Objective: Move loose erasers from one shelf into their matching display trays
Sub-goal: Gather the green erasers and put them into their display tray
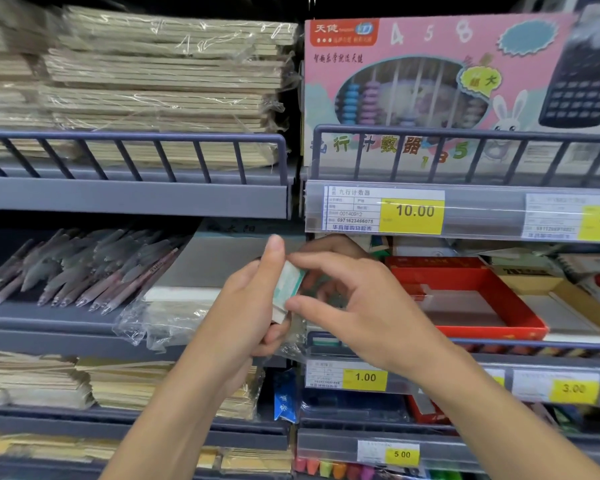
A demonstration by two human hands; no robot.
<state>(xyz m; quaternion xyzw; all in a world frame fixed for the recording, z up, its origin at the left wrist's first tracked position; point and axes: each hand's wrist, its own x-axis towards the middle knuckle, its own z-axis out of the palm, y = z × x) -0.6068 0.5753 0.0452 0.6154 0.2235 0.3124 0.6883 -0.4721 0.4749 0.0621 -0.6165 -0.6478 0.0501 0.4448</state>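
Erasers [286,292] are held as a small stack of white blocks with pale green sleeves, in mid-air between both hands, in front of the middle shelf and just left of the red display tray [471,306].

Grip state: the left hand [246,306] has its fingers curled round the stack from the left and below, thumb raised along the near face. The right hand [347,299] pinches the outermost block between forefinger on the top edge and thumb on the lower edge. The exact number of blocks cannot be told.

Handling, as a judgement:
- Blocks are light and small; little force is needed.
- Rubber body is firm but slightly yielding, and it grips well. The printed sleeve is smoother and may slide off the block.
- Take hold across the short edges, on the sleeve and block together, so that the sleeve does not slip free.
- Stacked blocks can shear apart; keep the left hand closed under the stack while one is drawn off.

Clear plastic wrap [160,323] lies crumpled on the shelf edge [49,323] just left of the hands. Pens [84,268] lie in a row farther left. Above the tray, the upper shelf holds a pink abacus box [430,74] and a yellow price label [413,211] reading 10.00. The red tray appears largely unfilled.
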